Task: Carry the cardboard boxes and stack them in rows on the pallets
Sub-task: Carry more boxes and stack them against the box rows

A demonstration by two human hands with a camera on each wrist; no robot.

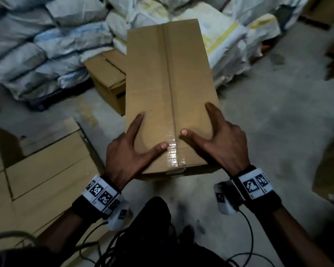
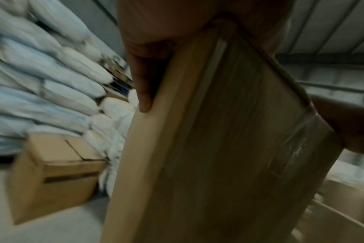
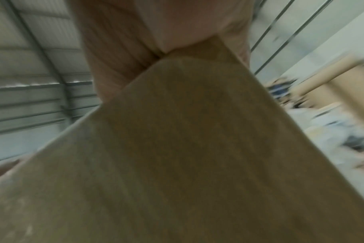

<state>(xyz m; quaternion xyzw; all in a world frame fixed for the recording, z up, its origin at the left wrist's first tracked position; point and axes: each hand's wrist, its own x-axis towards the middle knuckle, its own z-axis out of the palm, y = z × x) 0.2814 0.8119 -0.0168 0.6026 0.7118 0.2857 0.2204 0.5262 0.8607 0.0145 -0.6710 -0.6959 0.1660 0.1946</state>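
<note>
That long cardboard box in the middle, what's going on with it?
A person is carrying the long cardboard box above the concrete floor. The left hand and right hand grip its near corners, thumbs on top by the taped seam. Sealed boxes sit low at left, white sacks are piled behind, and another box stands beside them.

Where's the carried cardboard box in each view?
Head: carried cardboard box at centre, left hand and right hand gripping its near end.
Left wrist: centre-right.
Right wrist: fills the lower centre.
Shared landmark: white sacks.
</note>
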